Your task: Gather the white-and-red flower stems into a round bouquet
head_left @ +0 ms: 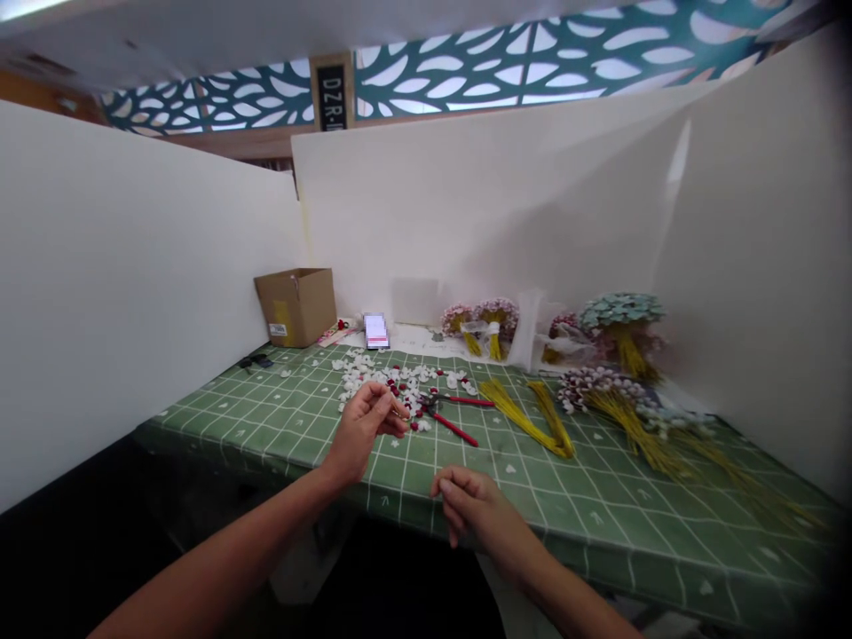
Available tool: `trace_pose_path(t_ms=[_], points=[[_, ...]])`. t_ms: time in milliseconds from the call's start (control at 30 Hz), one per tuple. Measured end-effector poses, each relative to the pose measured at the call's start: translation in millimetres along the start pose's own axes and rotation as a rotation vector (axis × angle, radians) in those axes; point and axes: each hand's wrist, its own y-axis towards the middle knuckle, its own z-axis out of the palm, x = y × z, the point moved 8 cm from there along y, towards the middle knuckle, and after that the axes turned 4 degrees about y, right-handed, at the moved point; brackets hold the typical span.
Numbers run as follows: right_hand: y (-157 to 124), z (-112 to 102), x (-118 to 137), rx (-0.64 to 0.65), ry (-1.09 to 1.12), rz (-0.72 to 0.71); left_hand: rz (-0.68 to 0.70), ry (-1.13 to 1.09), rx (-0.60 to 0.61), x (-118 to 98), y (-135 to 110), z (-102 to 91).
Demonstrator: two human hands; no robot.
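Note:
My left hand [369, 419] is raised over the near side of the green checked tablecloth, thumb and fingers pinched. Whatever it may hold is too small to make out. Lower and to the right, my right hand [471, 501] hangs at the table's front edge with thumb and forefinger pressed together; any thin thing between them cannot be seen. Just beyond the left hand lie scattered white artificial petals [359, 366] mixed with small dark red pieces [392, 388]. Pliers with red handles [456, 435] rest beside them, jaws toward the petals.
A bent bundle of yellow stems [525, 424] lies right of the pliers. Flower bunches [622, 311] stand and lie at the right. A cardboard box [297, 306] and a lit phone [376, 330] are at the back. White panels [499, 213] enclose the table.

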Motion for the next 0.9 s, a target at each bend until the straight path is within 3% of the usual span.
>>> trace_pose_path(t_ms=[233,333,433,500,567,700,900], points=[[1.8,-19.2,9.8,-0.032,-0.149,-0.036,-0.052,0.088,0.064,-4.9,10.2,-8.9],[-0.7,-36.0,29.0,-0.155,-0.504,-0.24,-0.16,0.024,0.089,3.3,11.8,-10.8],[-8.9,-40.1,45.9,-0.281,-0.966,-0.493,-0.252,-0.051,0.019,17.9,10.6,-15.0],[-10.7,-38.8,46.2,-0.306,-1.097,-0.524,-0.273,-0.066,-0.015,25.8,9.2,-15.6],[-9.8,-36.9,44.4,-0.281,-1.024,-0.473,-0.257,-0.051,-0.021,28.4,8.7,-14.6],[-8.1,-27.8,45.6,-0.138,-0.636,-0.32,-0.171,0.034,0.012,14.9,9.7,-12.8],[-8.7,-28.2,35.4,0.068,-0.067,0.022,-0.08,0.196,0.248,-24.5,7.8,-2.9]])
